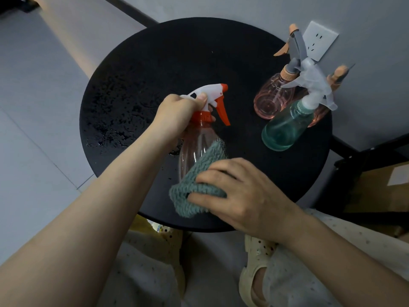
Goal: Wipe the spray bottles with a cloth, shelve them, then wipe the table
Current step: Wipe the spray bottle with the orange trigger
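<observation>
L hand (177, 114): you're gripping clear bottle (194, 151) by neck.
R hand (239, 196): clutching cloth (199, 180), on bottle.
Left: teal (285, 127) + pink (272, 98) bottles unshelved; table (155, 63) wet.

No legible text, label, brand, number or sign found on any item. The clear spray bottle (194, 149) with the orange trigger carries no readable marking. A pale label (398, 177) sits on a cardboard box (376, 191) at 3 o'clock from the table (155, 63); any print on it cannot be made out.
</observation>
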The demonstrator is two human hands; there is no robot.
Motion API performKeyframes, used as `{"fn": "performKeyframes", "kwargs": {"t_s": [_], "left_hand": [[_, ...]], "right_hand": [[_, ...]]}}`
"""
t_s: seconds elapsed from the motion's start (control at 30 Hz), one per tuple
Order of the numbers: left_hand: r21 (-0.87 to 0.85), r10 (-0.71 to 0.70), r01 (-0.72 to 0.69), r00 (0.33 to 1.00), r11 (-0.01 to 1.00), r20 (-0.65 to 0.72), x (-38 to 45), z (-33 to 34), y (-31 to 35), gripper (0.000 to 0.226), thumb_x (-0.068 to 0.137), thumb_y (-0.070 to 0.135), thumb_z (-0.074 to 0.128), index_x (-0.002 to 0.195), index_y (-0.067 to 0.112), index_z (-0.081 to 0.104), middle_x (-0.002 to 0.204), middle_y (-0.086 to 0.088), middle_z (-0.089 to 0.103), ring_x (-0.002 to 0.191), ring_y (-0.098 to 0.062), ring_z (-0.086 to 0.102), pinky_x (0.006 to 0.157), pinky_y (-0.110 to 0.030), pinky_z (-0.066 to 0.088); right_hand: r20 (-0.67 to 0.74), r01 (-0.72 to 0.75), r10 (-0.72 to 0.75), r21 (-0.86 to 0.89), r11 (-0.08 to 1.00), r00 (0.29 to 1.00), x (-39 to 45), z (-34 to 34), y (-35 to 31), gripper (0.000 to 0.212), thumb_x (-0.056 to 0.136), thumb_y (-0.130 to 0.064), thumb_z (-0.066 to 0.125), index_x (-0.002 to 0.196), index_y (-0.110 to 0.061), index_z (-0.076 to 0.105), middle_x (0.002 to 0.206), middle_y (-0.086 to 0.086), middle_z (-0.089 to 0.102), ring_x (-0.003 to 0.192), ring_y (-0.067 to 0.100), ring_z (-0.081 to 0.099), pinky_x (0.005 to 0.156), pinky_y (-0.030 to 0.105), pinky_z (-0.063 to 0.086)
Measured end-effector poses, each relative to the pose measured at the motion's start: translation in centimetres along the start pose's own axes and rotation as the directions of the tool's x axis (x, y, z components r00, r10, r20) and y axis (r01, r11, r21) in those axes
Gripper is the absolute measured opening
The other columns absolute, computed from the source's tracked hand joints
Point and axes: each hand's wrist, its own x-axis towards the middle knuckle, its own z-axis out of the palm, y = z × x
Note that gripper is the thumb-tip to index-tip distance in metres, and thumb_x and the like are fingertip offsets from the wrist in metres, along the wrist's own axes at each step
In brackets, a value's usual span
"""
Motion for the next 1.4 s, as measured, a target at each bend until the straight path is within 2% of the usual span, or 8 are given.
{"fn": "performKeyframes", "kwargs": {"t_s": [0.17,0.33,0.6,0.77,0.93,1.17,1.27,1.4], "left_hand": [[-0.007,0.022,-0.022,0.999,1.000,0.034,-0.3,0.8,-0.3,0.028,0.094,0.027,0.055,0.076,0.011,0.068,0.074,-0.009,0.071,0.049,-0.013,0.063,0.045,-0.017,0.044],[0.026,0.058,-0.060,0.996,0.998,0.068,-0.3,1.3,-0.5,0.033,0.093,0.027,0.057,0.082,-0.002,0.070,0.088,-0.022,0.071,0.082,-0.034,0.069,0.082,-0.044,0.056],[-0.046,0.026,-0.024,0.999,0.999,0.038,-0.3,0.3,-0.1,0.027,0.096,0.026,0.052,0.085,0.006,0.067,0.079,-0.012,0.071,0.054,-0.017,0.064,0.043,-0.016,0.043],[-0.055,0.023,-0.022,1.000,0.998,0.006,-0.1,-0.4,0.1,0.027,0.095,0.028,0.052,0.083,0.009,0.068,0.082,-0.011,0.072,0.056,-0.014,0.065,0.042,-0.014,0.043],[-0.065,0.003,0.000,0.999,0.998,0.042,-0.2,0.1,0.2,0.027,0.096,0.028,0.052,0.087,0.008,0.067,0.079,-0.009,0.072,0.054,-0.014,0.065,0.044,-0.016,0.044],[-0.127,0.006,0.016,0.985,0.992,0.171,-0.4,0.8,-0.2,0.029,0.095,0.028,0.051,0.081,0.009,0.068,0.075,-0.008,0.070,0.062,-0.018,0.067,0.057,-0.025,0.053],[-0.158,0.006,0.020,0.986,0.987,0.166,-0.3,0.5,-0.2,0.030,0.095,0.028,0.051,0.079,0.008,0.067,0.072,-0.008,0.071,0.064,-0.021,0.067,0.065,-0.030,0.055],[-0.170,-0.014,0.031,0.995,0.985,0.096,-0.1,-0.4,0.1,0.032,0.097,0.029,0.049,0.078,0.010,0.066,0.068,-0.005,0.071,0.055,-0.016,0.066,0.049,-0.021,0.051]], "right_hand": [[-0.084,-0.316,0.342,0.225,0.922,0.936,0.6,-0.3,1.1,0.031,0.086,-0.022,0.056,0.114,-0.014,0.067,0.112,0.009,0.056,0.107,0.024,0.047,0.091,0.034,0.043],[-0.082,-0.516,0.666,0.564,0.644,0.741,1.1,-0.1,2.3,0.033,0.087,-0.019,0.058,0.119,-0.015,0.064,0.110,-0.002,0.051,0.108,0.006,0.050,0.096,0.013,0.037],[-0.075,-0.219,0.235,0.178,0.959,0.969,0.7,-0.5,0.8,0.028,0.084,-0.020,0.059,0.110,-0.014,0.068,0.111,0.010,0.058,0.105,0.026,0.047,0.084,0.040,0.045],[-0.031,0.019,-0.018,0.037,0.999,0.999,0.2,-0.3,0.4,0.019,0.092,-0.014,0.057,0.106,-0.017,0.069,0.108,0.008,0.064,0.100,0.026,0.051,0.075,0.038,0.045],[-0.097,-0.192,0.211,0.174,0.966,0.973,0.2,-0.5,1.5,0.027,0.087,-0.018,0.058,0.112,-0.016,0.068,0.110,0.010,0.060,0.104,0.024,0.050,0.079,0.039,0.050],[-0.136,-0.477,0.682,0.618,0.625,0.718,0.9,0.0,2.3,0.032,0.086,-0.009,0.061,0.117,-0.013,0.065,0.112,0.002,0.055,0.110,0.005,0.052,0.097,0.014,0.039],[-0.119,-0.452,0.629,0.595,0.665,0.769,0.8,0.1,1.8,0.034,0.086,-0.014,0.058,0.119,-0.015,0.064,0.114,0.003,0.054,0.113,0.012,0.051,0.100,0.026,0.043],[-0.161,-0.316,0.401,0.385,0.867,0.902,0.3,-0.4,1.0,0.030,0.084,-0.011,0.062,0.114,-0.016,0.068,0.112,0.009,0.057,0.108,0.024,0.051,0.089,0.036,0.046]]}}
